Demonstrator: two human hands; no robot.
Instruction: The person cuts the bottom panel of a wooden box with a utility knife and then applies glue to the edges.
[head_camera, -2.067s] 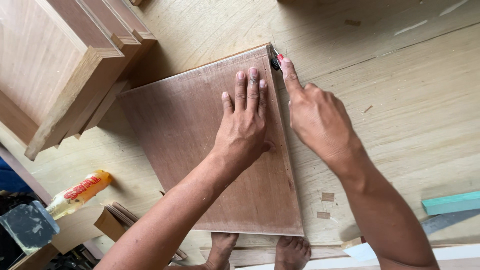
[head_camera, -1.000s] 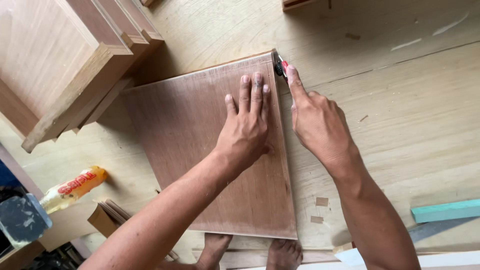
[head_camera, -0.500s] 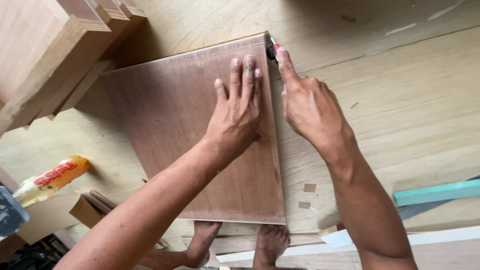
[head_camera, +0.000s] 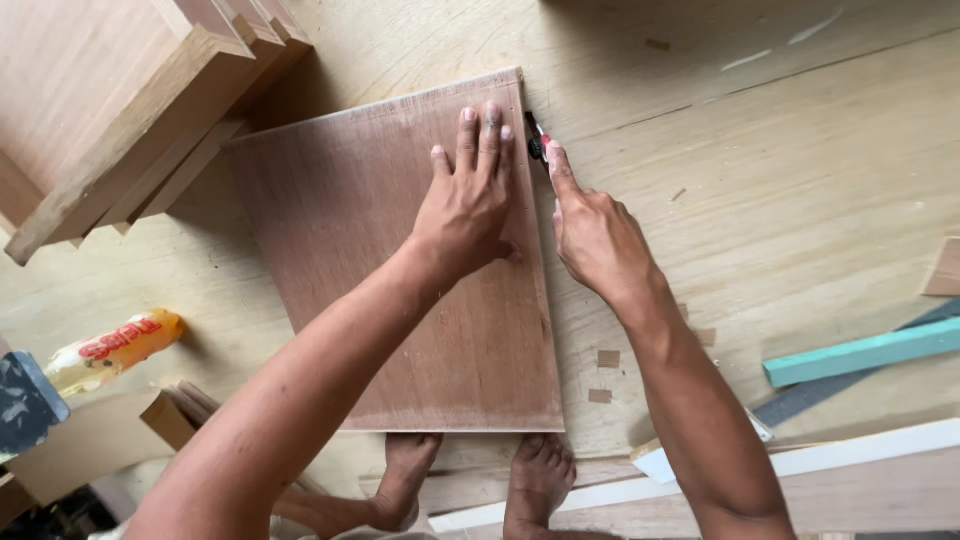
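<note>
- Here, a thin reddish-brown plywood panel (head_camera: 400, 270) lies flat on a large pale plywood sheet (head_camera: 800, 160) that serves as the work surface, towards that sheet's near left part.
- The left hand (head_camera: 468, 205) is spread wide, palm down, pressing the panel near its far right corner; it grips nothing.
- The right hand (head_camera: 592, 235) is closed on a small cutting tool (head_camera: 537, 143) with a black and red body, forefinger stretched along it, its tip touching the panel's right edge near the far corner.
- The panel looks light, stiff and flat, with a smooth face that could slide, so I judge downward pressure holds it best; to lift it, take it by the edges.
- Its right and near edges lie free; stacked wooden frames (head_camera: 120, 110) sit just beside its far left corner.
- A yellow bottle (head_camera: 115, 350) lies near the left edge, a teal strip (head_camera: 860, 352) well to the right.
- Open room lies right of the panel, dotted with small veneer scraps (head_camera: 607, 358); bare feet (head_camera: 470, 480) stand at the near edge.
</note>
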